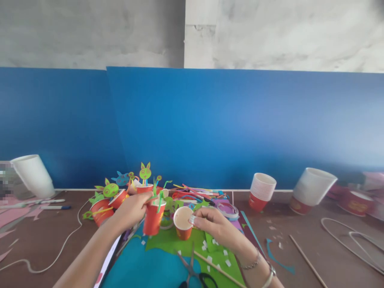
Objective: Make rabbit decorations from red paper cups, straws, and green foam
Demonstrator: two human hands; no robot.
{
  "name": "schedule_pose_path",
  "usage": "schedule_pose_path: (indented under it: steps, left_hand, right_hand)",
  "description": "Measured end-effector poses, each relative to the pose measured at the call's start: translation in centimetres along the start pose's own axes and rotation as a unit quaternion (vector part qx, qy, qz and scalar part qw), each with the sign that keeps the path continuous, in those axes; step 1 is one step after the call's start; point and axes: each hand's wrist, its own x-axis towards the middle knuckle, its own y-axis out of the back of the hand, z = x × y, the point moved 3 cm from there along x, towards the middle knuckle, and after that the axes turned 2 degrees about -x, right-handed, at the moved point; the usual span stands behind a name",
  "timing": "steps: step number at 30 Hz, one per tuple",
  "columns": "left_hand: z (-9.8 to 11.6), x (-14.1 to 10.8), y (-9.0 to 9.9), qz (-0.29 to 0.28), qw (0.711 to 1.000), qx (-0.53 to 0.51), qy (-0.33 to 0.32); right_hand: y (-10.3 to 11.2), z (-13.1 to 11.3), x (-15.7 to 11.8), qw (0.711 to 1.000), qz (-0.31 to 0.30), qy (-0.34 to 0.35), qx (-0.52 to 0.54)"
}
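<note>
My left hand (134,209) is closed at the rim of a tall red paper cup (152,221), with green straws (161,200) standing in it. The cup hides part of its fingers. My right hand (211,224) pinches the near-right rim of a shorter red paper cup (184,233), whose pale inside faces me. Black-handled scissors (191,269) lie spread below it on green paper (165,244) and blue paper (141,264). White scraps (209,259) are scattered near a thin wooden stick (219,269).
Decorated cups with green animal faces (145,173) crowd the back left. Colourful pipe cleaners or straws (198,192) lie behind my hands, beside a roll of tape (228,211). Stacked cups (263,188) and a larger leaning stack (313,188) stand right. A blue partition (210,120) bounds the back.
</note>
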Motion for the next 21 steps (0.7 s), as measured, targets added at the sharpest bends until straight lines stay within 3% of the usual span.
schedule_pose_path:
  steps: [4, 9, 15, 21]
  left_hand:
    - [-1.7, 2.3, 0.3, 0.026, 0.996, -0.058, -0.056]
    - [-3.2, 4.0, 0.0, 0.030, 0.993, -0.091, -0.068]
    - [-5.8, 6.0, -0.8, 0.073, 0.992, -0.099, -0.016]
    - [-6.5, 6.2, 1.6, 0.150, 0.987, -0.043, 0.046]
  right_hand:
    - [0.1, 0.0, 0.0, 1.000, 0.004, 0.002, 0.000]
    - [0.1, 0.2, 0.1, 1.000, 0.001, -0.004, -0.001]
    - [0.1, 0.3, 0.2, 1.000, 0.002, -0.001, -0.003]
    - [0.3, 0.4, 0.1, 1.000, 0.003, 0.000, -0.003]
